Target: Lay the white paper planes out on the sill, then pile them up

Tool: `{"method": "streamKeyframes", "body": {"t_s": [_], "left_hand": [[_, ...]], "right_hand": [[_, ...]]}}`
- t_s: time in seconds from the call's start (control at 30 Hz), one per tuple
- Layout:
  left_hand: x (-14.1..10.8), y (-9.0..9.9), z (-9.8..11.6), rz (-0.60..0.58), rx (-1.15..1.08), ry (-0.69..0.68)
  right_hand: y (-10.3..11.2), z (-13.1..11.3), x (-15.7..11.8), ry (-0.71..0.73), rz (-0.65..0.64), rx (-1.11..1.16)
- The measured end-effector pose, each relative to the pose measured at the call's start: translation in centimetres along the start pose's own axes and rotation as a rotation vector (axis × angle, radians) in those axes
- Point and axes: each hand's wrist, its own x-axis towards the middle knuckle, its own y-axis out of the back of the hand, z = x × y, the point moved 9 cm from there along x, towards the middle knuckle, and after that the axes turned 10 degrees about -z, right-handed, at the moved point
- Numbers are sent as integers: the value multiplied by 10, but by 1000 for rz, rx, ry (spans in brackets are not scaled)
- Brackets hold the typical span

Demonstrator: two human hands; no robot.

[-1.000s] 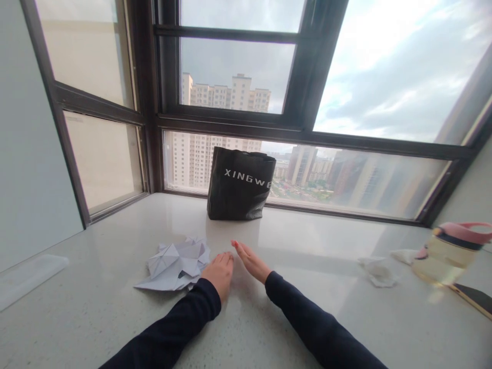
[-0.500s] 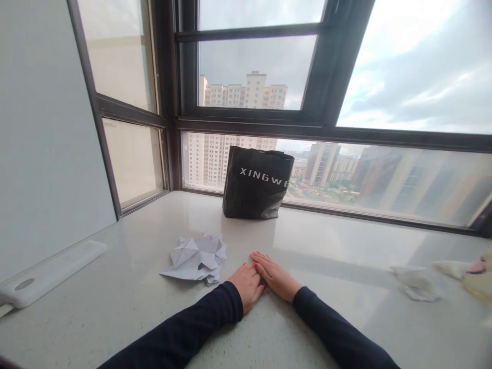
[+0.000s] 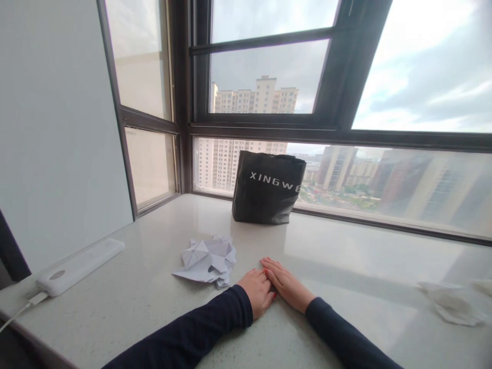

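My left hand [image 3: 257,291] rests on the pale countertop [image 3: 154,312], its fingers partly covered by my right hand [image 3: 287,285]. The right hand lies flat with its fingers stretched over the left one, and nothing shows in it. What is under my left palm is hidden. Just left of the hands sits a loose pile of folded white paper [image 3: 209,260], not touched by either hand. Behind them a black bag [image 3: 269,192] with white lettering stands upright by the window.
A white power strip [image 3: 82,266] with a plugged-in cable [image 3: 17,316] lies along the left side, near the counter's edge. Crumpled whitish wrapping [image 3: 453,305] lies at the far right. Dark window frames [image 3: 265,134] border the back.
The view has turned slightly left, so everything sits farther right in the picture. More of the cable and the counter's left edge shows. The hands keep the same pose against each other.
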Motion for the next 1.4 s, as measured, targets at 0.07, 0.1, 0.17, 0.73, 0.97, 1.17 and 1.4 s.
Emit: {"method": "streamKeyframes", "body": {"t_s": [0.07,0.1,0.17,0.73,0.97,1.17,1.4], "left_hand": [[1,-2,0,-1,5,-7],[2,-3,0,2,10,-14],[2,-3,0,12,19,-26],[4,-6,-3,33,51,-23],[4,-3,-1,32,64,-23],[3,-2,0,29,60,-20],[3,-4,-1,39,61,-25]], "right_hand": [[0,1,0,1,-2,-10],[-1,2,0,0,-7,-19],[-2,2,1,-1,-25,-37],[-2,-2,1,11,-42,-111],[-4,-4,1,0,-81,-161],[-3,-6,1,6,-79,-144],[-2,-5,1,23,-48,-133]]}}
